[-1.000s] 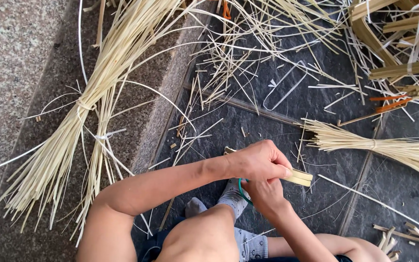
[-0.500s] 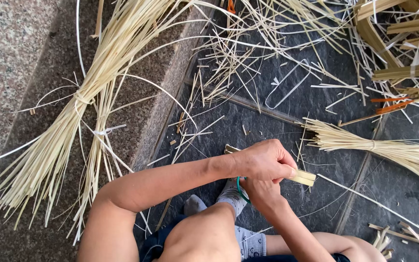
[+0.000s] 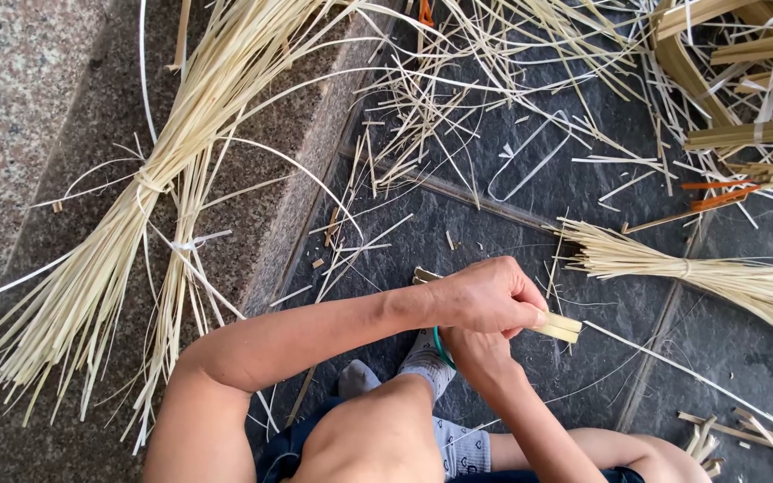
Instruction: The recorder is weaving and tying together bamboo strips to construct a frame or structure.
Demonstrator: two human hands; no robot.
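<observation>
Hardly anything has moved: the left hand [image 3: 485, 295] stays clamped on a short pale bamboo slat [image 3: 558, 327], the right hand [image 3: 476, 351] beneath with its grip hidden, tied pale strip bundles [image 3: 118, 241] lying finished nearby, loose strips [image 3: 458, 80] left.

A: How is the light?

B: Bright, soft daylight, even across the view. No hard shadows; only faint, diffuse ones under the left hand [image 3: 485, 295] and beneath the tied bundle of pale strips [image 3: 109, 259].

A: Any glare?

B: A mild sheen on the dark slate floor [image 3: 512, 224], nothing blown out. The granite step [image 3: 20, 80] reads flat and matte.

A: Sharpness?

B: Crisp through the middle; single strips stand out clearly. The knee [image 3: 378, 438] at the bottom edge is slightly soft, being closest to the lens. Lines bend a little toward the corners.
</observation>
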